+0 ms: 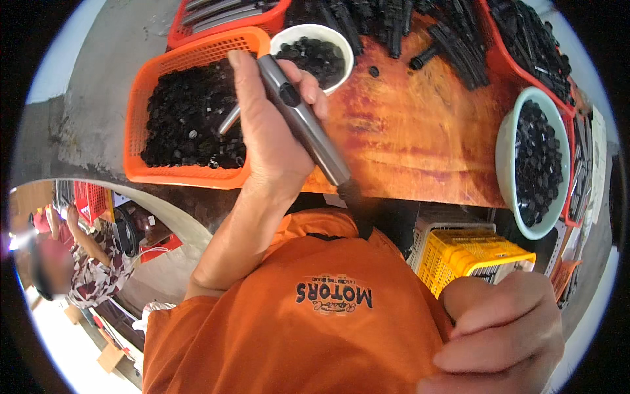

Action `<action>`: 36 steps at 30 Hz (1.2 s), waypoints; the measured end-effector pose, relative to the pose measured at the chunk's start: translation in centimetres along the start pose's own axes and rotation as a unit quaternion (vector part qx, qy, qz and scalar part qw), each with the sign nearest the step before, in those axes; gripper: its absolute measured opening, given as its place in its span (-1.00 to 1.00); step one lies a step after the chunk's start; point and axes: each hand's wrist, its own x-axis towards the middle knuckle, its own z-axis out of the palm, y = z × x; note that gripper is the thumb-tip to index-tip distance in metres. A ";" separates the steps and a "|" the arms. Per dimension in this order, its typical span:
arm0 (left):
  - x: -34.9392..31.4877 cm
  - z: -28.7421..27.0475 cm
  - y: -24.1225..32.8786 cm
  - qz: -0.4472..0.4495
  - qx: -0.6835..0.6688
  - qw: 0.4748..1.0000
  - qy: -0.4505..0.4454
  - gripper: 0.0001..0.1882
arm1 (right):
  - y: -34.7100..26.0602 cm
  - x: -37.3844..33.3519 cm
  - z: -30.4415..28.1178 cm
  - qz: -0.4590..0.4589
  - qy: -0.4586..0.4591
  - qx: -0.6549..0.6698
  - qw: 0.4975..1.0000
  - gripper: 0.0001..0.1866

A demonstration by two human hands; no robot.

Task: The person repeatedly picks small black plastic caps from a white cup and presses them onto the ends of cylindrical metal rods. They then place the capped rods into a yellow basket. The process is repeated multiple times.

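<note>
My left hand [269, 131] is raised, palm toward me, above the near edge of the table. Its thumb and fingers are closed around a grey metal tube [318, 144], which slants down to the right. An oval dark opening shows near the tube's upper end, and its lower end runs into a blurred black part. A thin silver rod [229, 120] sticks out beside the palm; whether the hand holds it I cannot tell. At the lower right, close to the camera, my right hand [502, 335] is curled into a fist. What it holds, if anything, is hidden.
An orange basket [134, 131] and a white bowl [344, 46] hold small black parts, as does a pale green bowl [508, 171]. Black tubes [459, 56] lie on the wooden table [407, 144]. A yellow crate [453, 259] stands below; another person [98, 276] is at left.
</note>
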 end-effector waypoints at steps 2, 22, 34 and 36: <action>-0.3 0.4 -0.1 0.011 -0.009 1.000 -0.006 -0.39 | -0.1 0.1 -0.1 0.014 -0.004 -0.005 1.000 -0.61; 0.7 0.1 -0.5 -0.037 -0.037 0.999 0.003 -0.36 | 2.0 -4.9 -3.0 0.019 0.072 -0.142 0.987 -0.56; 0.8 0.1 0.1 -0.003 -0.046 0.999 0.023 -0.36 | 13.2 -6.6 8.5 0.215 -0.032 -0.243 0.945 -0.55; 0.7 0.4 -0.1 -0.003 -0.039 0.999 0.038 -0.37 | 13.6 -7.1 9.2 0.232 -0.005 -0.213 0.949 -0.55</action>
